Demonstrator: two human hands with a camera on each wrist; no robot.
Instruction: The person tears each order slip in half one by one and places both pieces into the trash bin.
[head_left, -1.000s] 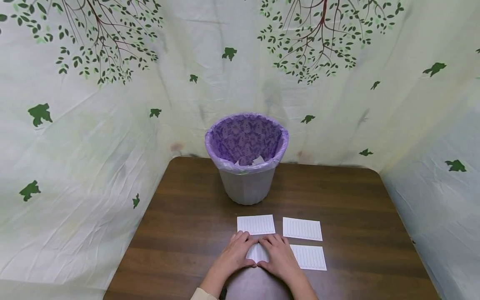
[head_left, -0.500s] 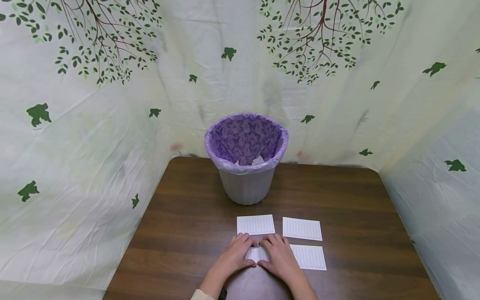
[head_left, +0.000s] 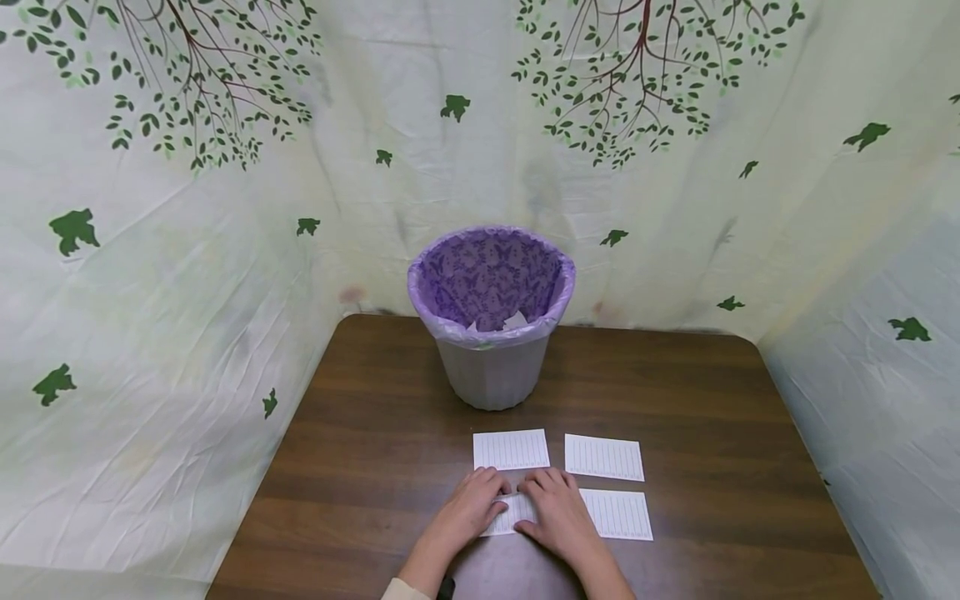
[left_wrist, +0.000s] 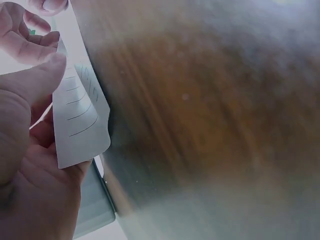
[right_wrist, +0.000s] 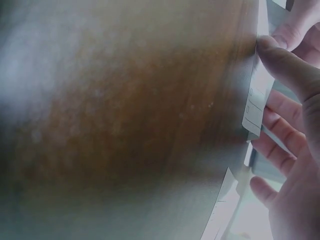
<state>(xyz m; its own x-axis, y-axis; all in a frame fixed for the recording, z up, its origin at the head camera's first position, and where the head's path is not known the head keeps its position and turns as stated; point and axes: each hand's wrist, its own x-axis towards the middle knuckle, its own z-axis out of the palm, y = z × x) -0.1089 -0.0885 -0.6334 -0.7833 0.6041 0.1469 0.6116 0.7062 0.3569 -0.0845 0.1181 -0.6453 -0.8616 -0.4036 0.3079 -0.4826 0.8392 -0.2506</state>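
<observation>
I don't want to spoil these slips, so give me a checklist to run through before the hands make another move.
1. Left hand holding the near-left slip: ok.
2. Right hand holding that same slip: ok.
3. Held slip flat: not ok; it curves in the left wrist view.
4. Left hand clear of the far-left slip: cannot tell; it lies right at its edge.
5. Bin upright: ok.
6. Bin has room: cannot tell; white pieces show, bottom hidden.

White ruled card [head_left: 511, 515], bowed not flat, on the surface's [head_left: 360, 467] 6 o'clock side. Pinched between left hand [head_left: 467, 507] at 9 o'clock, right hand [head_left: 557, 517] at 3. Ends partly covered; can't tell if creased.
</observation>
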